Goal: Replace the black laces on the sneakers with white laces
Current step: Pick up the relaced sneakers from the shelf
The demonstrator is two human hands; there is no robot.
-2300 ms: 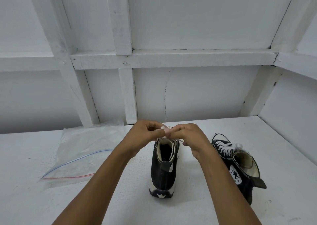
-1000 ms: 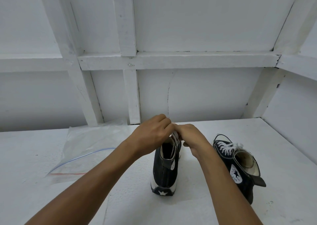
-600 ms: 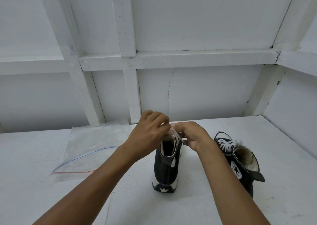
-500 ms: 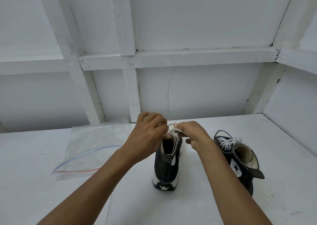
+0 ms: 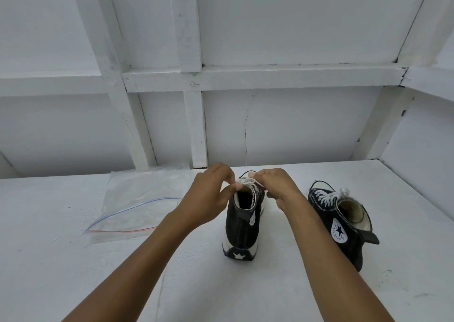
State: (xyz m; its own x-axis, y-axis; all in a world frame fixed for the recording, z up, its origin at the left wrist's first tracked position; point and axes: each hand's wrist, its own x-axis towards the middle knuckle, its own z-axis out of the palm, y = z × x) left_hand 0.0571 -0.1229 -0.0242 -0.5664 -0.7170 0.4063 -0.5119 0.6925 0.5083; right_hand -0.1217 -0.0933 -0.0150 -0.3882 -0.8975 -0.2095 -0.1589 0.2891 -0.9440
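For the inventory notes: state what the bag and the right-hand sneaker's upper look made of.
Bag: seemingly thin clear plastic, slightly glossy; the table shows through, coloured zip lines along its edge. Right-hand sneaker upper: probably black canvas, matte, with pale stitching.

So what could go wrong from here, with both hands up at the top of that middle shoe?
The middle sneaker stands free on the table; a hard tug from the left hand or right hand on the white lace could tip it. The thin lace could also slip from either pinch. The right forearm passes close beside the other sneaker and might knock it.
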